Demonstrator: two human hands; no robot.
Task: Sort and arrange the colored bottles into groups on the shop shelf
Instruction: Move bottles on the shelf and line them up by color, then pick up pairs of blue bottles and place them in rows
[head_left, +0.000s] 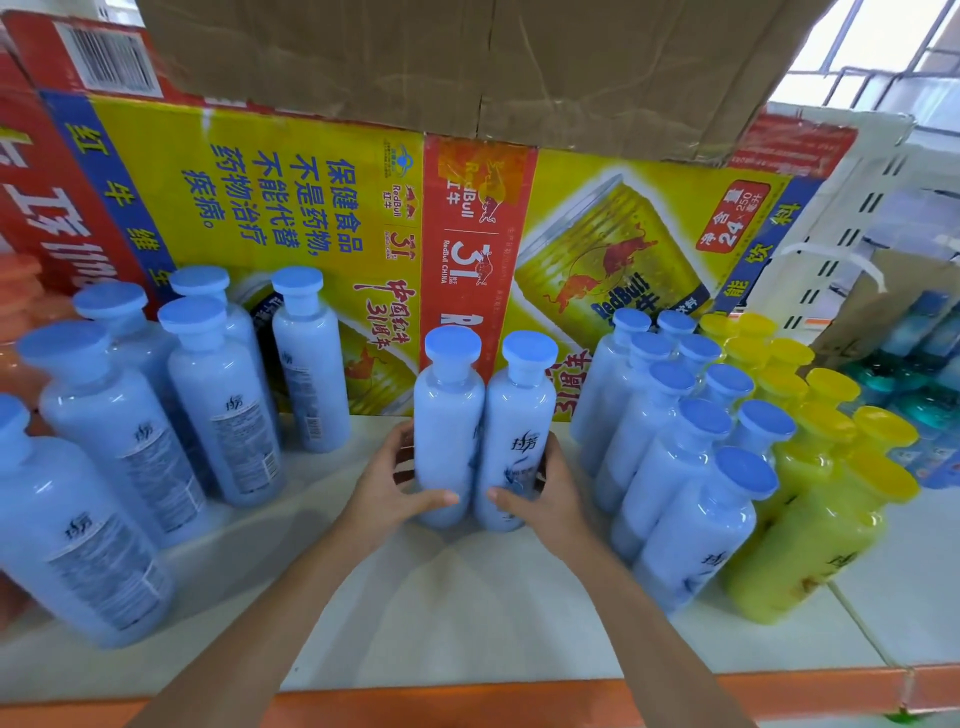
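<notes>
My left grip (395, 483) is curled round the first blue-capped pale blue plastic bottle (448, 431) and my right grip (540, 493) round the second blue-capped pale blue plastic bottle (519, 431), both upright and touching on the white shop shelf (467, 597), between loose blue bottles (130, 415) on the left and the packed blue group (675, 457) beside yellow bottles (821, 467) on the right.
</notes>
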